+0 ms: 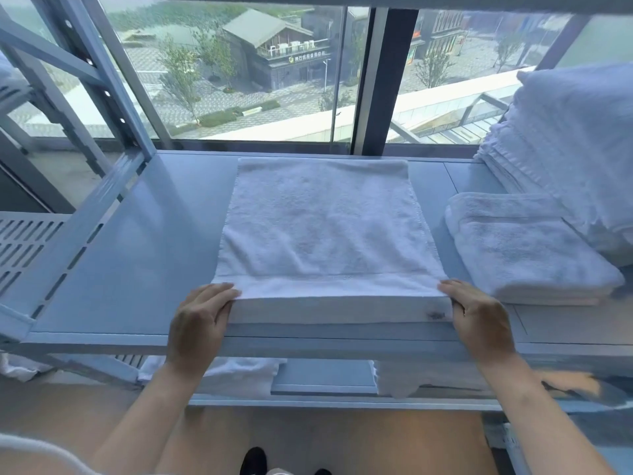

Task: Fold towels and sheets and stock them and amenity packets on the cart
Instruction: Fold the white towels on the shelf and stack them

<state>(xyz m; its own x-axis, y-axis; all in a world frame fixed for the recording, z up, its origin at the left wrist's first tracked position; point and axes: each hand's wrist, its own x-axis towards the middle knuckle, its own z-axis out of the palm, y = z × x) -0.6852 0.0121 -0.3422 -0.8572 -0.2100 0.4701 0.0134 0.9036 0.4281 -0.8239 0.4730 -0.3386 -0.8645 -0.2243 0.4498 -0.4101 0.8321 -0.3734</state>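
you are pinching the near edge of the white towel (329, 234) with both hands: your left hand (200, 320) is clamped on the corner at seven o'clock, fingers over the top layer and thumb tucked at the side, and your right hand (478, 320) is clamped the same way on the corner at five o'clock. the towel is lying flat and doubled at the centre of the blue shelf (137, 255), its far edge reaching toward twelve o'clock by the window (239, 73), its near edge hanging just at the shelf lip. a small dark mark is showing on the front fold near your right thumb.

at three o'clock, just beside it but apart, a finished folded towel (527, 248) is resting, and behind that, toward two o'clock, a tall stack of folded towels (575, 145) is leaning at the shelf's end. on the lower shelf (322, 375) at six o'clock, loose white cloth is sitting, seemingly unfolded.

by my reading you are midway through this one: it is looking halved, with at least one more fold owing before it is joining the pile. several towels are already done; no sheets or amenity packets are showing, so that stocking is probably still ahead.
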